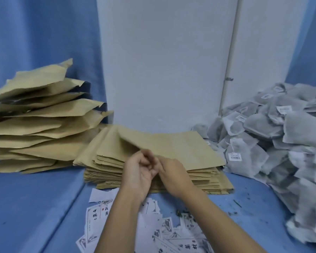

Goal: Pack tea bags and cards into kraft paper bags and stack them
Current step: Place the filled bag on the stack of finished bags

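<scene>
Both the left hand [139,170] and the right hand [171,172] pinch the near edge of the top kraft bag [171,143] on the stack [199,179] at the middle of the worktop [44,198]; the thin bags probably cling, so two may lift together.

Black brush-written Chinese characters are printed in vertical columns on the white cards [97,221] scattered at the near edge. On the leftmost framed card the character 中 can be made out, beside a small red seal [103,209], while the rest is too blurred to be read. White barcode labels [235,156] are carried by the tea bags [263,128], but their digits cannot be read.
</scene>
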